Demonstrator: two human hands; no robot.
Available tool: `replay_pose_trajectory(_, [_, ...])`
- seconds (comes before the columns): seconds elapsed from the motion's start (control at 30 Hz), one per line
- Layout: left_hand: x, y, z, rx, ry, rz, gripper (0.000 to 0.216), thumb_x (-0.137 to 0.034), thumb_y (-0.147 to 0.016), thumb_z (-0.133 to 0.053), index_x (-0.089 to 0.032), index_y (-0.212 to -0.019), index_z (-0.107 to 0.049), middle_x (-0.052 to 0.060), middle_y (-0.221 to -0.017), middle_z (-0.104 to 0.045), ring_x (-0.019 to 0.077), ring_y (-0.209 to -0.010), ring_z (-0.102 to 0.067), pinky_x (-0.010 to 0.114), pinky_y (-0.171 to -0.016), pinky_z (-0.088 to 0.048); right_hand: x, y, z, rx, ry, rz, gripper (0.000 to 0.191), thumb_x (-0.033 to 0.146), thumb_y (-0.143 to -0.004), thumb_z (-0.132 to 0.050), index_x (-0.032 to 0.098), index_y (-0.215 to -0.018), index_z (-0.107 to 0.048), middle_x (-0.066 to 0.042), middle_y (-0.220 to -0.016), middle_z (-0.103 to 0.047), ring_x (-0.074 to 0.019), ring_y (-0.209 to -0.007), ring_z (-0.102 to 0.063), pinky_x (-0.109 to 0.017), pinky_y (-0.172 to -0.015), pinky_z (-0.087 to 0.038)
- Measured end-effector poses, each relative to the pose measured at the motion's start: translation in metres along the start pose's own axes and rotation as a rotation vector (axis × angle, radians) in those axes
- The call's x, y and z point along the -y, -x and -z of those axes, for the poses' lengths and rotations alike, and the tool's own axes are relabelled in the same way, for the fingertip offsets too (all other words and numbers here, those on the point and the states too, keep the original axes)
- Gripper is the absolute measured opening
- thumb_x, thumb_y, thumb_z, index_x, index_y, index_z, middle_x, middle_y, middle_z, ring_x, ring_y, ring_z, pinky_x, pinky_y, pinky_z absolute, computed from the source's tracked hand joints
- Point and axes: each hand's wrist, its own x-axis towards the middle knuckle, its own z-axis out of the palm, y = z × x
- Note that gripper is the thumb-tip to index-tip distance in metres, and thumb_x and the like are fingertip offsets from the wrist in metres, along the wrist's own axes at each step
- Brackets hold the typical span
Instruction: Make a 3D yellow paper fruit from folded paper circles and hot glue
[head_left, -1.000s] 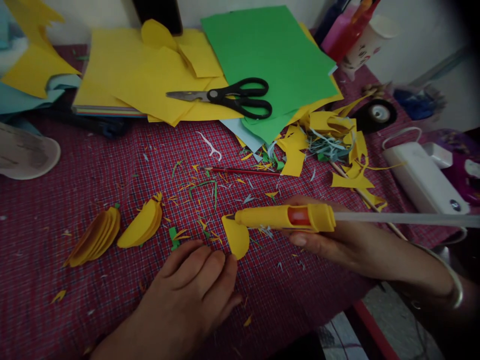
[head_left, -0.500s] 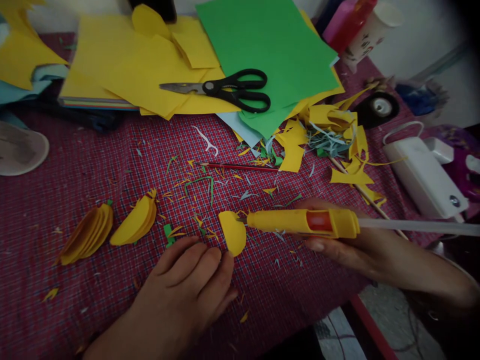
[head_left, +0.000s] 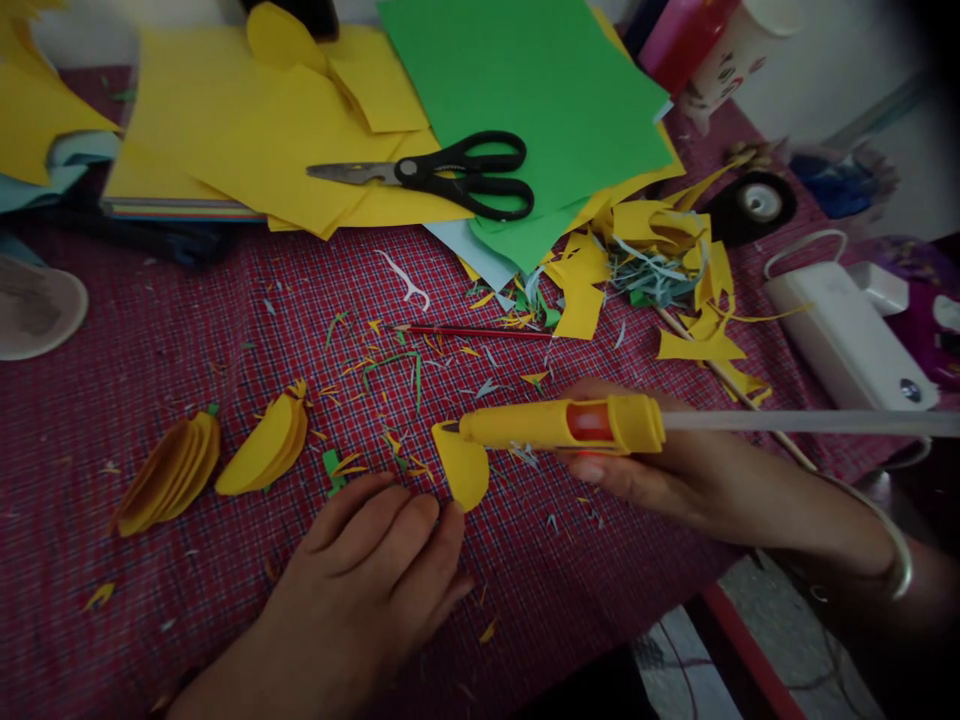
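My right hand (head_left: 652, 480) is wrapped around a yellow hot glue gun (head_left: 510, 425) with a clear glue stick trailing from its back. The gun's dark nozzle touches the upper left corner of a small folded half-round of yellow paper (head_left: 466, 470). At the lower tip of that paper, my left hand (head_left: 375, 570) grips it with closed fingers; the thumb lies mostly beneath. To the left rest two fanned yellow paper shapes, one layered pumpkin-like piece (head_left: 172, 470) and a smaller one (head_left: 264, 445).
Black-handled scissors (head_left: 435, 172) lie on yellow sheets (head_left: 225, 130) and a green sheet (head_left: 540, 90). A red pencil (head_left: 480, 331), paper scraps (head_left: 585, 290) and a white floss pick (head_left: 405, 278) are nearby. At right sits a white power bank-like box (head_left: 840, 330); a paper cup (head_left: 739, 60) stands behind.
The glue gun has moved left along the paper's straight edge, its nozzle now at the upper left corner. My left hand stays in place on the paper.
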Motion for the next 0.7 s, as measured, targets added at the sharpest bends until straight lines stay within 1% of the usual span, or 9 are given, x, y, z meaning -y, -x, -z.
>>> replay_pose_trajectory(0.13, [-0.001,0.000,0.000,0.000,0.008,0.012,0.023,-0.026,-0.095,-0.046,-0.016,-0.097,-0.067,0.000,-0.085,-0.067,0.0173,-0.085,-0.057,0.035,-0.087,-0.041,0.000,0.000,0.000,0.001,-0.014,0.001,0.027,0.045,-0.095,-0.046,0.020,-0.094,-0.056,0.001,-0.080,-0.064,-0.0137,-0.067,-0.062,-0.023,-0.063,-0.049])
replay_pose_trajectory(0.23, [-0.001,0.001,0.000,-0.008,0.019,0.012,0.024,-0.026,-0.095,-0.045,-0.017,-0.097,-0.067,0.000,-0.085,-0.067,0.0163,-0.084,-0.057,0.035,-0.088,-0.041,-0.002,0.003,0.002,0.003,0.009,0.009,0.023,0.041,-0.096,-0.046,0.020,-0.093,-0.055,0.001,-0.081,-0.062,-0.0125,-0.068,-0.061,-0.022,-0.063,-0.049])
replay_pose_trajectory(0.37, [0.000,0.000,0.001,-0.011,0.001,0.001,0.023,-0.027,-0.095,-0.046,-0.017,-0.096,-0.067,-0.001,-0.085,-0.067,0.0159,-0.083,-0.058,0.035,-0.088,-0.041,-0.004,0.013,0.002,-0.019,0.034,0.029,0.017,0.037,-0.096,-0.047,0.022,-0.098,-0.054,0.003,-0.079,-0.061,-0.0103,-0.064,-0.058,-0.018,-0.059,-0.048])
replay_pose_trajectory(0.47, [0.000,0.000,0.000,-0.015,-0.016,0.004,0.023,-0.029,-0.095,-0.047,-0.018,-0.097,-0.067,-0.001,-0.085,-0.068,0.0163,-0.083,-0.058,0.034,-0.087,-0.043,-0.006,0.024,0.002,-0.012,0.056,0.010,0.013,0.036,-0.097,-0.045,0.026,-0.099,-0.052,0.003,-0.085,-0.061,-0.0112,-0.070,-0.060,-0.019,-0.063,-0.049])
replay_pose_trajectory(0.57, [0.000,0.000,0.000,-0.018,-0.019,0.007,0.023,-0.030,-0.095,-0.046,-0.019,-0.097,-0.066,-0.001,-0.085,-0.067,0.0166,-0.084,-0.058,0.035,-0.086,-0.044,-0.007,0.033,0.002,-0.025,0.062,-0.013,0.015,0.041,-0.096,-0.045,0.029,-0.104,-0.050,0.001,-0.093,-0.062,-0.0150,-0.079,-0.061,-0.023,-0.068,-0.051])
replay_pose_trajectory(0.63, [-0.001,0.000,0.000,-0.016,-0.022,0.006,0.022,-0.029,-0.095,-0.046,-0.019,-0.097,-0.066,-0.001,-0.085,-0.067,0.0167,-0.084,-0.059,0.035,-0.086,-0.045,-0.006,0.037,0.002,-0.014,0.041,-0.028,0.016,0.043,-0.096,-0.044,0.030,-0.103,-0.050,0.000,-0.093,-0.061,-0.0167,-0.078,-0.061,-0.025,-0.064,-0.052])
replay_pose_trajectory(0.7, [-0.001,0.000,0.000,-0.018,-0.023,0.002,0.020,-0.029,-0.094,-0.047,-0.019,-0.098,-0.065,-0.001,-0.086,-0.067,0.0168,-0.084,-0.059,0.035,-0.086,-0.045,-0.005,0.040,0.001,0.024,0.015,-0.042,0.014,0.042,-0.096,-0.043,0.030,-0.098,-0.050,0.001,-0.089,-0.059,-0.0166,-0.073,-0.060,-0.025,-0.057,-0.051])
